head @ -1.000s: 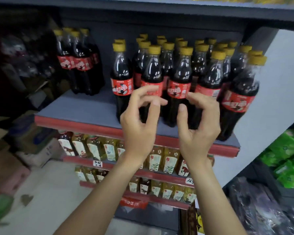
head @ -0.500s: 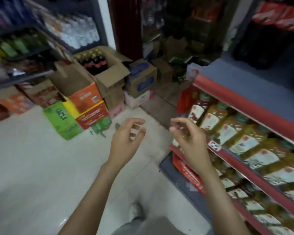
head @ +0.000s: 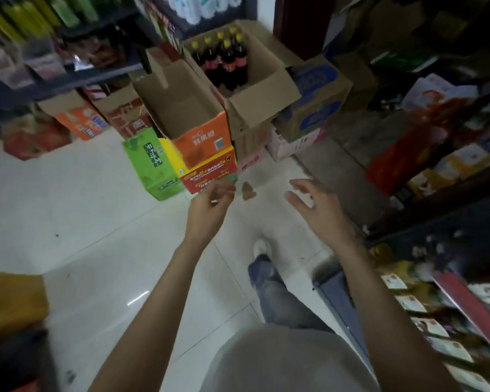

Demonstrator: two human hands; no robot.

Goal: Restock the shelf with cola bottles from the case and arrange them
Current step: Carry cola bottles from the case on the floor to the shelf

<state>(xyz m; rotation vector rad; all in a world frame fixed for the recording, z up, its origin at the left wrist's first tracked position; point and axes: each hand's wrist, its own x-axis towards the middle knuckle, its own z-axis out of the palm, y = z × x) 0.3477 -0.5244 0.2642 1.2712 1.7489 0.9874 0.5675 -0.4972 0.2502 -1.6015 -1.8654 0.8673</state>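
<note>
An open cardboard case (head: 263,100) stands on the floor ahead, flaps spread. Several cola bottles (head: 224,59) with yellow caps and red labels stand in its far corner. My left hand (head: 210,209) hangs in the air over the white floor, fingers loosely curled, holding nothing. My right hand (head: 320,209) is beside it, fingers spread and relaxed, also empty. Both hands are well short of the case. The cola shelf is out of view.
An empty orange-fronted carton (head: 187,108) sits on a yellow-red box (head: 210,171), next to a green box (head: 150,165). Blue-printed cartons (head: 314,108) lie right of the case. Shelves of tea bottles (head: 425,306) run along my right; my leg and shoe (head: 262,247) are below.
I have turned from the cola shelf toward the floor and the case. Both hands came away from the shelved bottles, dropped, and the case is now nearer and more central.
</note>
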